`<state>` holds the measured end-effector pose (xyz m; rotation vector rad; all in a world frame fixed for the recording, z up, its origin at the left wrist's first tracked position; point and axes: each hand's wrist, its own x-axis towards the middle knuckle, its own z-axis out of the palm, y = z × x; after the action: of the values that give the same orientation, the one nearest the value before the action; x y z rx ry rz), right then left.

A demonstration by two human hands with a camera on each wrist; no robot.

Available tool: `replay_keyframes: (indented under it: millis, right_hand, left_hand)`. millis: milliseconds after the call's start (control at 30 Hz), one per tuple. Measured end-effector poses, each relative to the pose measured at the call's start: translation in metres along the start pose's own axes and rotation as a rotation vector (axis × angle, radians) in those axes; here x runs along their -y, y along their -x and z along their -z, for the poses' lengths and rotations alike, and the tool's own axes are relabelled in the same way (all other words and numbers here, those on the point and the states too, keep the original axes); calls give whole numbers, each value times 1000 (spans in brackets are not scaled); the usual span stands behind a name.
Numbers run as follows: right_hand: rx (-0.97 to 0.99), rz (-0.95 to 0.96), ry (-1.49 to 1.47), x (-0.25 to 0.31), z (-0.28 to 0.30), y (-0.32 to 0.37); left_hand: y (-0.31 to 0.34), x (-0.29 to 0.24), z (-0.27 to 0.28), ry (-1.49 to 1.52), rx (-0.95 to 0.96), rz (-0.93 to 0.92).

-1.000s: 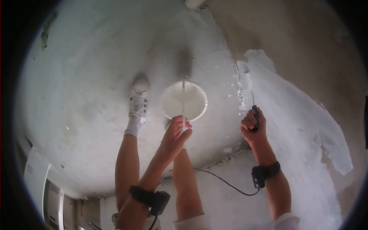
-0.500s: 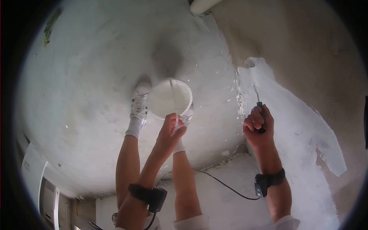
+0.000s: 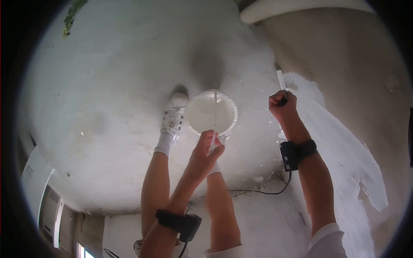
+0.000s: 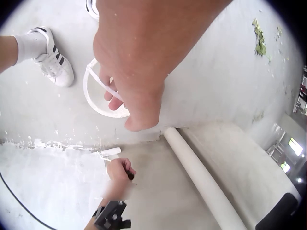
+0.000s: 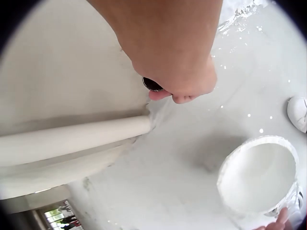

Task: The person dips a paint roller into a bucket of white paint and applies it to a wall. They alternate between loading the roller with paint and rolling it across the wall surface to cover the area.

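Note:
In the head view the left hand [image 3: 208,148] grips the white handle strap [image 3: 215,107] of a round bucket [image 3: 235,115] that holds white liquid. The right hand [image 3: 283,104] is closed round the black handle [image 3: 282,101] of a small paint roller, whose white roller [image 3: 281,79] lies along the wall's lower edge beside the wet white coat. In the left wrist view the roller [image 4: 111,152] shows just beyond the right hand [image 4: 118,173]. The right wrist view shows the black handle [image 5: 152,85] in the fist; the roller itself is hidden there.
A pale pipe [image 3: 301,9] runs along the wall at the upper right. White shoes stand beside the bucket, the left one [image 3: 175,112] plainly visible. A black cable [image 3: 262,192] hangs between the wrists. Green leaves [image 3: 71,19] lie at the upper left.
The right hand has moved up and slightly left with the roller, away from the camera along the wall's edge. The bucket shifted left, then back right, with the left hand still on its handle; the view has turned.

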<state>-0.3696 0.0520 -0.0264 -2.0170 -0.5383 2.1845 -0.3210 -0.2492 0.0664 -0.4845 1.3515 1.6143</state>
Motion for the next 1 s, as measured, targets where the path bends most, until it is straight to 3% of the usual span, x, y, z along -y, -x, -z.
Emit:
replay_keyframes:
  millis: [167,333,367,467,667,800,900,1000]
  right_hand:
    - [-37,45,57,-9,1,-1]
    - [205,-43,-21,44,15,106]
    - [161,-66,-30,55,17,126]
    - [219,-156,-25,73,35,136]
    - [34,-75,34,29,15,46]
    - [25,-54,83,6,39,-33]
    - [4,-28,159,-12,47,-39]
    - [21,-42,139,-5,56,-3]
  left_hand:
    - [3,1,3,-7,19,2]
    - [3,5,-3,-18,17,0]
    - [3,9,-2,-5,18,-7]
    - [5,6,1,38,11,-11]
    - [-1,9,7,55,-69,-5]
    - [2,-1,5,37,-36,3]
    - [6,-11,10,35,-9,11]
    - [5,-13,10,51,1,8]
